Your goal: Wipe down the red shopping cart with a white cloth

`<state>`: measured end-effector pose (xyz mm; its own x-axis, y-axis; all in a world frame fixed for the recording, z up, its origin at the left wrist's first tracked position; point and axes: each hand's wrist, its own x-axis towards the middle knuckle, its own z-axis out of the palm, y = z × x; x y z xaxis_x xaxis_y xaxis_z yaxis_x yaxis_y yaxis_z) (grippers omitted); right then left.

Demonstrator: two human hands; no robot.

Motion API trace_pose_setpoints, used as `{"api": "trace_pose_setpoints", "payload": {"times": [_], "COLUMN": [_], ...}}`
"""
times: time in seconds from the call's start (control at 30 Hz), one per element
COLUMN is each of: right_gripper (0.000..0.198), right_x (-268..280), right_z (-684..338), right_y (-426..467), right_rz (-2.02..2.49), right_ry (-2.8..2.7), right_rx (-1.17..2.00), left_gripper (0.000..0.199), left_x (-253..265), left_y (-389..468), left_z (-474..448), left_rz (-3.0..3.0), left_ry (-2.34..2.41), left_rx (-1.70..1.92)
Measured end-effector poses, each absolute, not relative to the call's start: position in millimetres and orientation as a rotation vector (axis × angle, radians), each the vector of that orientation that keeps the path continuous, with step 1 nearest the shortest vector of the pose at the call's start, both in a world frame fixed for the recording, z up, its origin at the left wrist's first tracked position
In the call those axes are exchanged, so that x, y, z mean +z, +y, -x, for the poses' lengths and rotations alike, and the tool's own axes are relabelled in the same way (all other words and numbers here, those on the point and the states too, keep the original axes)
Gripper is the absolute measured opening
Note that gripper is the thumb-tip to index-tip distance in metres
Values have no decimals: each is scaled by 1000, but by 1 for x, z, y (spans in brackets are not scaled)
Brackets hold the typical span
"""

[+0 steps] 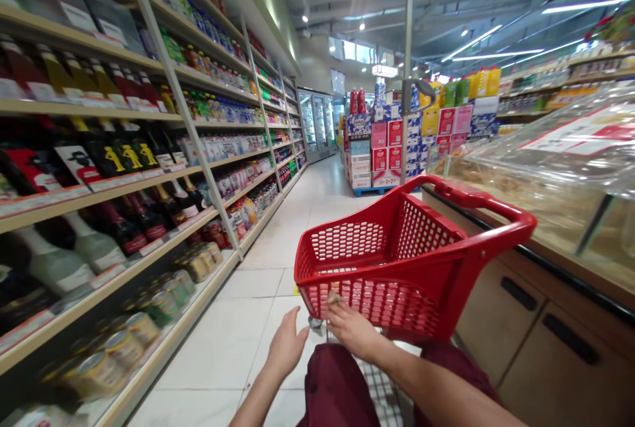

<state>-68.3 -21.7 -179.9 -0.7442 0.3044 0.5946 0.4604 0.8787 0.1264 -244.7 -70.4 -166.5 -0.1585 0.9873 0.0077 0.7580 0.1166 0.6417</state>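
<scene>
A red plastic shopping cart with perforated sides stands close in front of me, its handle toward the right. My right hand is at the cart's near side, low by the front corner. At its fingertips is a small crumpled beige-brown thing, too blurred to name. My left hand hangs above the floor, left of the cart, fingers stretched and thumb apart, with nothing in it. Between my arms shows a knee in dark red trousers.
Shelves of bottles and cans line the left side. On the right stands a wooden counter with clear covers. Stacked drink boxes sit on a blue pallet ahead. Glass-door fridges are farther back along the tiled aisle.
</scene>
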Motion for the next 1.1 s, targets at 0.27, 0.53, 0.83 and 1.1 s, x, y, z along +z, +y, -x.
{"api": "trace_pose_setpoints", "payload": {"times": [0.27,0.53,0.83,1.1], "right_gripper": [27,30,28,27], "right_x": [-164,-162,-177,-187], "right_z": [33,11,-25,-43], "right_y": [-26,-30,-33,-24], "right_rz": [695,718,736,764], "right_ry": [-2241,-2113,-2109,-2092], "right_rx": [-441,-461,-471,-546], "left_gripper": [57,59,62,65], "left_x": [-161,-157,-148,-144], "left_y": [-53,-48,-43,-40], "left_z": [201,176,153,127], "left_rz": [-2436,-2627,-2734,-2816], "left_ry": [2017,2024,2025,1958], "left_rx": [871,842,675,570]}}
